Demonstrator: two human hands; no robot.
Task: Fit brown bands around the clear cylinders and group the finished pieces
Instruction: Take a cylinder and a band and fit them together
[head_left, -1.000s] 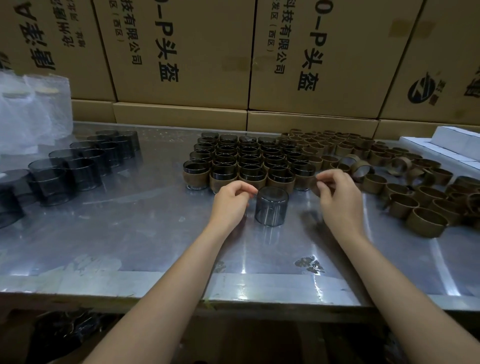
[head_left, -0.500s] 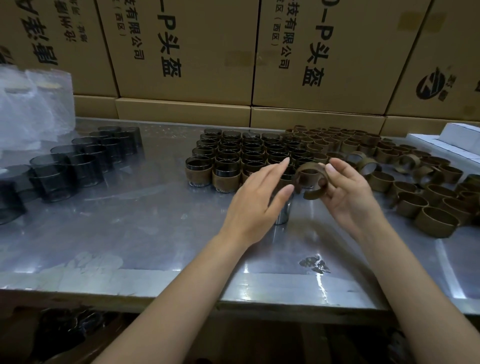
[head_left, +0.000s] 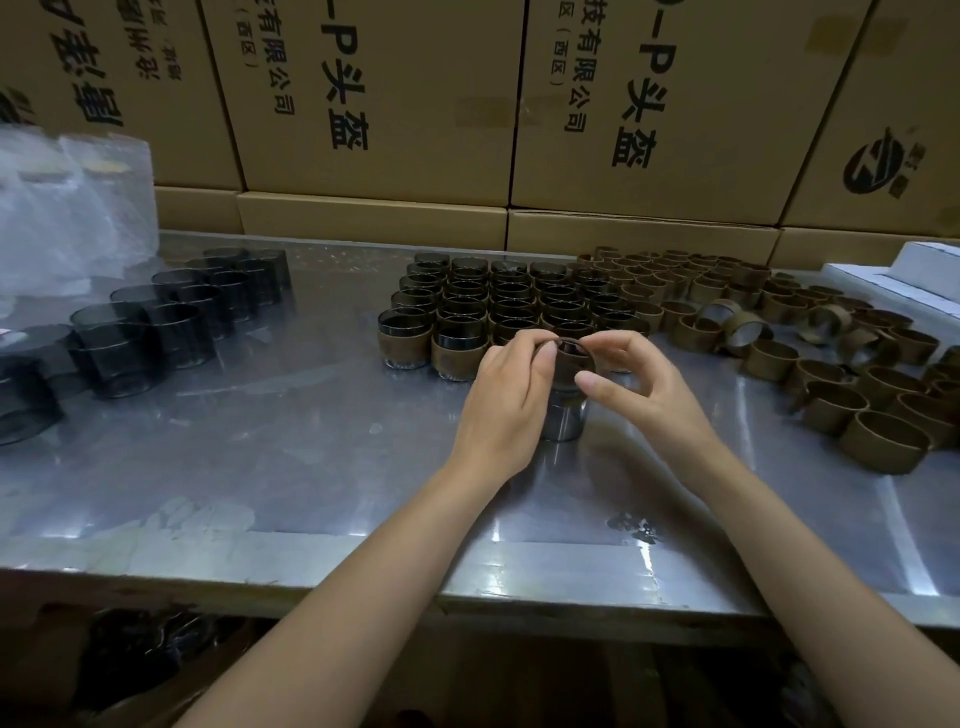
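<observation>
A clear smoky cylinder (head_left: 563, 420) stands upright on the steel table (head_left: 260, 457) between my hands. A brown band (head_left: 569, 358) sits over its top part. My left hand (head_left: 506, 400) pinches the band's left rim, and my right hand (head_left: 641, 387) grips its right side with thumb and curled fingers. Behind them several finished banded cylinders (head_left: 498, 306) stand in rows. Loose brown bands (head_left: 810, 338) lie in a wide pile to the right. Bare smoky cylinders (head_left: 156, 322) stand at the left.
Stacked cardboard boxes (head_left: 395, 104) wall off the back of the table. A bundle of clear plastic wrap (head_left: 67, 208) sits at the far left. White flat boxes (head_left: 904, 270) lie at the far right. The table's front edge runs below my forearms.
My right hand carried a brown band from the pile over to the cylinder. Both hands now hold the band on top of the cylinder, where before the left hand hovered open.
</observation>
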